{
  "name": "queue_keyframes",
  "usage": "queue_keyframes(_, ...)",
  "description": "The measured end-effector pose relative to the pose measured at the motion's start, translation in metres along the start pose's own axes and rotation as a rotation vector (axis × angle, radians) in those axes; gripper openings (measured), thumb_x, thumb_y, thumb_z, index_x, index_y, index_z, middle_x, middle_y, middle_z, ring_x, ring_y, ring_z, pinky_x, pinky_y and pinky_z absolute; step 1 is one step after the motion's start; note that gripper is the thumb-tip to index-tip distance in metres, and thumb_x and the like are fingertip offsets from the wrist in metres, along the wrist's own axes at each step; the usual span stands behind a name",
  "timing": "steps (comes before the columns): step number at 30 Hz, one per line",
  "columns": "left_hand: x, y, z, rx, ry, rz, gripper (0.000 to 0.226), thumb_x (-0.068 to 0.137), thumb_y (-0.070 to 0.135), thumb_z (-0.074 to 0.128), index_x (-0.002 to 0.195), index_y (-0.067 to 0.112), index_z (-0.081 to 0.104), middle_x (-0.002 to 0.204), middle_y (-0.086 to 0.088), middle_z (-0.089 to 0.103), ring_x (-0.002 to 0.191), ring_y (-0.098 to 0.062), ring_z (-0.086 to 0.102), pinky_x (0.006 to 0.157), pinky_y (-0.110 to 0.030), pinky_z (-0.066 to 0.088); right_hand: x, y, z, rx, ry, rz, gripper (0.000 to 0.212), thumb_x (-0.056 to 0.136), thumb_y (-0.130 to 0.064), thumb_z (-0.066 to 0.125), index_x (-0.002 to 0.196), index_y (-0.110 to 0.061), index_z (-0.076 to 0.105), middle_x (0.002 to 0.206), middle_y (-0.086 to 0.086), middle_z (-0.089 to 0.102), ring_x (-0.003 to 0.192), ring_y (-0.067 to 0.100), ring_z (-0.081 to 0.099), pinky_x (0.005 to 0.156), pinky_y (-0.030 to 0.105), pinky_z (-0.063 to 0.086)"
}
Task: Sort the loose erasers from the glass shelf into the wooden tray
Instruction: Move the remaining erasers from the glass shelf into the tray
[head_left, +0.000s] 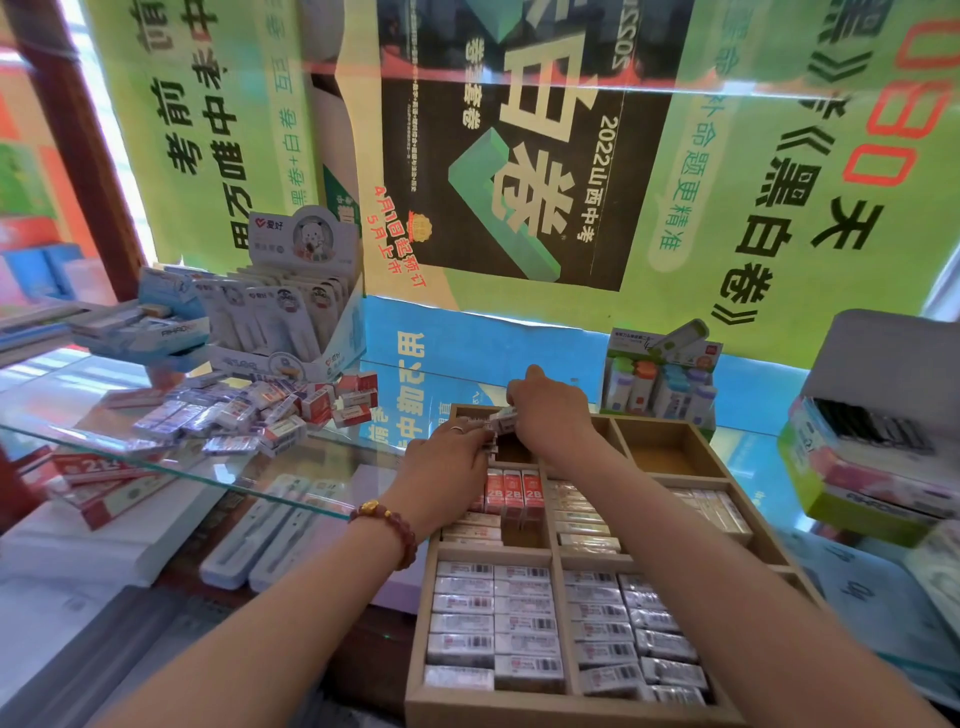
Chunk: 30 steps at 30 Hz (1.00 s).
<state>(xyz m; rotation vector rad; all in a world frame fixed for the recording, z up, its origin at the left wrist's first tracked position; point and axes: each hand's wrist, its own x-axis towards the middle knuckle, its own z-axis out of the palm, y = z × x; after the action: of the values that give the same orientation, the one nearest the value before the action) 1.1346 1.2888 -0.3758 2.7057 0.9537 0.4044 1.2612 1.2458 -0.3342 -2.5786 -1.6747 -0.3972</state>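
Erasers (249, 415) in crinkled clear wrap lay heaped on the left of the glass shelf (311, 460). Just right of it sat the wooden tray (566, 712), its near rim cut off by the frame and its square-edged cells packed with flat, barcoded rows. Over the tray's far-left cell, the left hand (441, 467) and right hand (545, 415) together gripped a small stack (501, 423) of wrapped erasers, mostly hidden by curled fingers, its labels unreadable.

Loose wrapped erasers (249, 415) lie heaped on the glass shelf (337, 454), left of the partly filled wooden tray (571, 713).
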Motion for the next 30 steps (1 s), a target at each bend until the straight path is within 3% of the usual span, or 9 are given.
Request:
queue_keyframes(4,0.000,0.000,0.000,0.014,-0.002,0.002,0.042,0.098,0.023,0.030,0.139,0.025,0.043,0.149,0.006,0.037,0.138,-0.013,0.028,0.108,-0.045,0.032,0.001,-0.001,0.007,0.028,0.050,0.050,0.029,0.091,-0.006,0.053,0.118,-0.013,0.058,0.122,0.009,0.045,0.113,0.026,0.046,0.073,0.031,0.038)
queue_keyframes(10,-0.001,0.000,0.000,-0.008,-0.001,-0.007,0.042,0.099,0.023,0.030,0.138,0.026,0.043,0.148,0.007,0.038,0.139,-0.012,0.026,0.109,-0.045,0.031,0.001,0.011,0.015,0.362,-0.006,0.099,0.031,0.088,-0.006,0.054,0.115,-0.021,0.058,0.118,0.003,0.059,0.109,0.022,0.054,0.075,0.029,0.040)
queue_keyframes(15,-0.002,0.001,0.000,-0.016,-0.008,-0.024,0.042,0.099,0.025,0.029,0.138,0.026,0.044,0.148,0.006,0.039,0.138,-0.013,0.029,0.109,-0.046,0.032,0.004,0.018,0.011,0.438,-0.082,0.088,0.032,0.087,-0.010,0.057,0.117,-0.022,0.058,0.116,0.003,0.061,0.106,0.020,0.055,0.078,0.031,0.045)
queue_keyframes(19,-0.002,0.001,-0.001,-0.025,-0.017,-0.027,0.041,0.099,0.025,0.029,0.138,0.026,0.044,0.147,0.006,0.039,0.137,-0.013,0.030,0.108,-0.046,0.032,0.007,0.023,0.007,0.344,-0.139,0.061,0.030,0.089,-0.021,0.058,0.119,-0.024,0.054,0.114,0.002,0.062,0.103,0.020,0.056,0.075,0.031,0.046)
queue_keyframes(22,-0.002,0.001,-0.002,-0.031,-0.018,-0.019,0.041,0.099,0.024,0.029,0.137,0.026,0.045,0.147,0.006,0.039,0.138,-0.013,0.029,0.108,-0.046,0.032,0.004,0.017,0.008,0.136,-0.063,-0.029,0.033,0.088,-0.028,0.062,0.119,-0.021,0.053,0.115,0.003,0.052,0.105,0.022,0.054,0.075,0.033,0.044)
queue_keyframes(26,-0.001,0.001,-0.001,-0.029,-0.022,-0.026,0.041,0.099,0.025,0.029,0.136,0.025,0.045,0.147,0.006,0.040,0.136,-0.014,0.031,0.108,-0.046,0.033,0.003,0.010,0.013,-0.002,0.064,-0.102,0.024,0.091,-0.015,0.057,0.115,-0.014,0.056,0.113,0.004,0.048,0.100,0.022,0.053,0.064,0.031,0.039)
queue_keyframes(30,-0.002,0.001,-0.001,-0.023,-0.005,-0.025,0.040,0.099,0.025,0.030,0.134,0.025,0.047,0.145,0.005,0.041,0.134,-0.014,0.035,0.105,-0.046,0.036,0.004,0.009,0.011,-0.030,0.062,-0.113,0.024,0.088,-0.011,0.058,0.112,-0.015,0.057,0.111,0.003,0.050,0.095,0.022,0.056,0.065,0.031,0.039)
